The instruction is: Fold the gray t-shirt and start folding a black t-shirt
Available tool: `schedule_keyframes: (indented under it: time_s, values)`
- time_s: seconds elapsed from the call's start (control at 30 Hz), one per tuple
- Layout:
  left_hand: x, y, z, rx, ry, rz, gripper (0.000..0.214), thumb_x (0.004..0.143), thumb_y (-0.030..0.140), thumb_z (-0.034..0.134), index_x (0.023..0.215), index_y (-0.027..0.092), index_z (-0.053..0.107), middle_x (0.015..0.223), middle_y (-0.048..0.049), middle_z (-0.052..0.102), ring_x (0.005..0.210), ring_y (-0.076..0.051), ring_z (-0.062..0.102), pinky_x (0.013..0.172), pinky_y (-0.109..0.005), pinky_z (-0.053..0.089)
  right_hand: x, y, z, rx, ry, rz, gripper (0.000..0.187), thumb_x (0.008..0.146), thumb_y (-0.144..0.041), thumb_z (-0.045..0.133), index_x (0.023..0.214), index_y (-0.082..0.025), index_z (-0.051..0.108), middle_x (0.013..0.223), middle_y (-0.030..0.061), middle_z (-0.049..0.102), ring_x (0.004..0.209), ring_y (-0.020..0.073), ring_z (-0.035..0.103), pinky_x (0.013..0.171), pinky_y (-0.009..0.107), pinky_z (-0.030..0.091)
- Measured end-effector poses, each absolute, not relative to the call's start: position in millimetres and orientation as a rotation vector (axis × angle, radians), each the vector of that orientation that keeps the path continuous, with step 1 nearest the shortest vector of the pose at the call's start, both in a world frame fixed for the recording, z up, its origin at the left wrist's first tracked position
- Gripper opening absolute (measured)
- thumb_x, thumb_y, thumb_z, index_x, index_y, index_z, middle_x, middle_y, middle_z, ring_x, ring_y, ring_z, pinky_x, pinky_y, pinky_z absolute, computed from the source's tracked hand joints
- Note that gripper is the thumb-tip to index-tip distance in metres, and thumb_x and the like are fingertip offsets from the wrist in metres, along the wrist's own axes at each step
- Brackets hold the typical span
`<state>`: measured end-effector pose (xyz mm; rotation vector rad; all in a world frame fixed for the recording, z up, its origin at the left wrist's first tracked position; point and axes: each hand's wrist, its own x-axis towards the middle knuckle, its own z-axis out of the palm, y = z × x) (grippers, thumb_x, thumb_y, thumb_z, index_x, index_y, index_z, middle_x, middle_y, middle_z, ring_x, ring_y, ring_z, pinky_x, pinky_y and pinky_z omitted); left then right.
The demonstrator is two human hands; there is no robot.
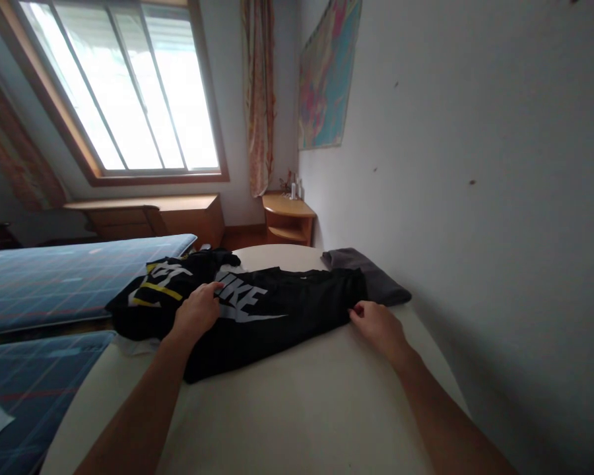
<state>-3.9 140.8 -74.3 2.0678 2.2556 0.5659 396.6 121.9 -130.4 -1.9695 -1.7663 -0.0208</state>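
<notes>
A black T-shirt with grey lettering and a swoosh lies across the table, its front edge slanting. My left hand is on its left part beside the lettering, fingers closed on the cloth; the thumb is mostly hidden. At the shirt's right end, my right hand pinches the near edge between thumb and fingers. To the left lies a rumpled pile of black clothing with white and yellow print, partly behind my left forearm. A folded dark grey cloth lies beyond the shirt's right end.
The round cream table stands close to the white wall on the right. Blue plaid mattresses lie to the left. Farther back are a wooden desk under the window and a corner shelf with small items.
</notes>
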Motion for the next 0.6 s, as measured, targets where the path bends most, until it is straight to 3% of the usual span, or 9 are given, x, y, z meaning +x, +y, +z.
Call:
schedule_keyframes:
  time_s: [0.1,0.33,0.5,0.6]
  values:
    - [-4,143,-70,2.060,2.253,0.705,0.042,0.089,0.014,0.043,0.124,0.019,0.066,0.128,-0.0109,0.066,0.118,-0.027,0.063,0.102,-0.037,0.047,397,126,-126,-1.850,-1.652,0.027,0.025,0.087,-0.040,0.053,0.076,-0.023,0.068,0.071,0.0062,0.070,0.064,0.0208,0.065,0.054,0.029,0.037]
    - [-16,147,-63,1.868,2.337,1.154,0.039,0.090,0.023,0.043,0.117,0.022,0.072,0.104,-0.0088,0.075,0.098,-0.028,0.070,0.090,-0.038,0.053,423,137,-114,-1.534,-1.076,0.082,0.047,0.089,-0.061,0.041,0.090,-0.018,0.059,0.079,0.0084,0.064,0.071,0.0223,0.059,0.068,0.034,0.045]
    - [-14,158,-77,1.905,2.230,0.992,0.038,0.088,0.024,0.049,0.118,0.015,0.071,0.119,-0.0125,0.071,0.111,-0.028,0.066,0.101,-0.036,0.049,429,139,-118,-1.457,-0.954,0.273,0.046,0.084,-0.059,0.056,0.103,-0.018,0.057,0.069,-0.0003,0.055,0.061,0.0179,0.052,0.059,0.031,0.044]
    - [-10,163,-83,1.961,2.151,0.973,0.042,0.085,0.022,0.051,0.122,0.010,0.067,0.127,-0.0153,0.066,0.121,-0.026,0.061,0.109,-0.033,0.043,422,140,-119,-1.268,-1.024,0.474,0.048,0.082,-0.052,0.060,0.119,-0.022,0.052,0.084,0.0030,0.065,0.070,0.0190,0.061,0.063,0.032,0.051]
